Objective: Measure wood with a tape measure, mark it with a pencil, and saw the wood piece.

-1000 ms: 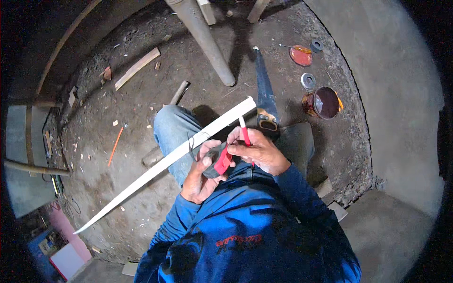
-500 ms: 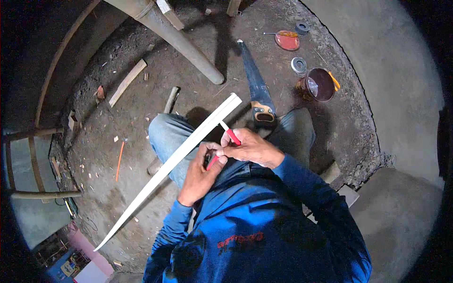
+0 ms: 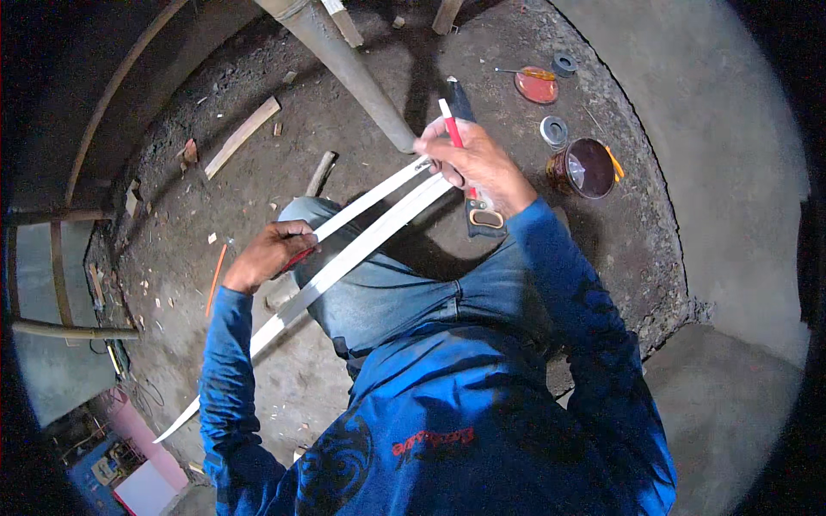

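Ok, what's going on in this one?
A person in a blue long-sleeved top sits on a dirt floor with long pale strips laid across their lap. The left hand grips the strips partway along, with something red in it. The right hand is at the far end, holding a red and white pen-like tool. An open can of dark liquid stands to the right.

A single head-worn fisheye looks steeply down, close over the lap; forearms enter from six o'clock, dirt floor (image 3: pixel 258 198) spreads toward twelve.
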`<state>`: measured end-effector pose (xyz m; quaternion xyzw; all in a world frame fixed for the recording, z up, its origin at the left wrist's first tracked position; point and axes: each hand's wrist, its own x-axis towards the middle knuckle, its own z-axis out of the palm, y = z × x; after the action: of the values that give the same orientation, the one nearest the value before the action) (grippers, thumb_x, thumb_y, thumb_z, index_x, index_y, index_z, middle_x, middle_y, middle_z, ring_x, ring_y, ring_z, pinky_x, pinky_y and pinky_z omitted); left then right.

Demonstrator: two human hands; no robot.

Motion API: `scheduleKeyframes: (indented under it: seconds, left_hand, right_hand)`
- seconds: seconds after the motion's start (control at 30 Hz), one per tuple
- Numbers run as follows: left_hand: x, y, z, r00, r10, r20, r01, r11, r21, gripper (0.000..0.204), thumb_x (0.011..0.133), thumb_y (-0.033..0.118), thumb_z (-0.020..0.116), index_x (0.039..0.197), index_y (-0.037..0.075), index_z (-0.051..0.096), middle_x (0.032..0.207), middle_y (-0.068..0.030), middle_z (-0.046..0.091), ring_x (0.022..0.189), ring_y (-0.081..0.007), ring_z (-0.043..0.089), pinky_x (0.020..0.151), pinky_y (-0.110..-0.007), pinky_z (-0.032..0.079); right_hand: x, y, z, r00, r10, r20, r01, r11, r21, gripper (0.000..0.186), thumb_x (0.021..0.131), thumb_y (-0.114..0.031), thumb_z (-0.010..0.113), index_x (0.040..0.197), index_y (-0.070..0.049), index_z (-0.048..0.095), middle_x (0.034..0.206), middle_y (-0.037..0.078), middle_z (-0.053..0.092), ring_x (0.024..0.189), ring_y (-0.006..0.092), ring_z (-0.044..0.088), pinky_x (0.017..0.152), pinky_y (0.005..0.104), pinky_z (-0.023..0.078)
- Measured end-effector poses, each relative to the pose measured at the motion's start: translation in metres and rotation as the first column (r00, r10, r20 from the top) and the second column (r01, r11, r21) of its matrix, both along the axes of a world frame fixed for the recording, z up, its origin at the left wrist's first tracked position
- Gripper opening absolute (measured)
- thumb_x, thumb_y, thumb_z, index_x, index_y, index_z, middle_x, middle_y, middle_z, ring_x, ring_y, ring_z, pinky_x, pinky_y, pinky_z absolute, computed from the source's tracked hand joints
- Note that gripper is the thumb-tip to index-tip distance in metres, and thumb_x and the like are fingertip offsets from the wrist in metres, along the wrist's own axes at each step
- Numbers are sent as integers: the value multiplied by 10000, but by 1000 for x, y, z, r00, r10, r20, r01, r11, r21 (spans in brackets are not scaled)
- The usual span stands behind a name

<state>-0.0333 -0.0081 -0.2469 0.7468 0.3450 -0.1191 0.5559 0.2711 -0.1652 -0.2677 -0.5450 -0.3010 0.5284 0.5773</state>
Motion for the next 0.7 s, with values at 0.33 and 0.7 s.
scheduleKeyframes:
  seconds: [0.33,0.7]
  left_hand:
    - [-12,4,-29,994,-105,-40,102,992,-78,231,958,211,554,906,30,687,807,-10,671,744,-96,603,708,-268,494]
    - [3,-33,-4,996,-74,-51,70,995,-72,198,943,187,564,863,32,658,753,5,626,683,-89,546,657,-266,456]
  right_hand:
    - [16,-40,-50,960,210,187,-175,967,-188,373,884,-213,724,1141,40,629,864,39,685,662,68,588,586,216,442]
    - [1,-55,-59,982,68,174,-44,990,-136,316,818,14,652,1107,-96,717,836,-13,705,526,14,462,466,196,354]
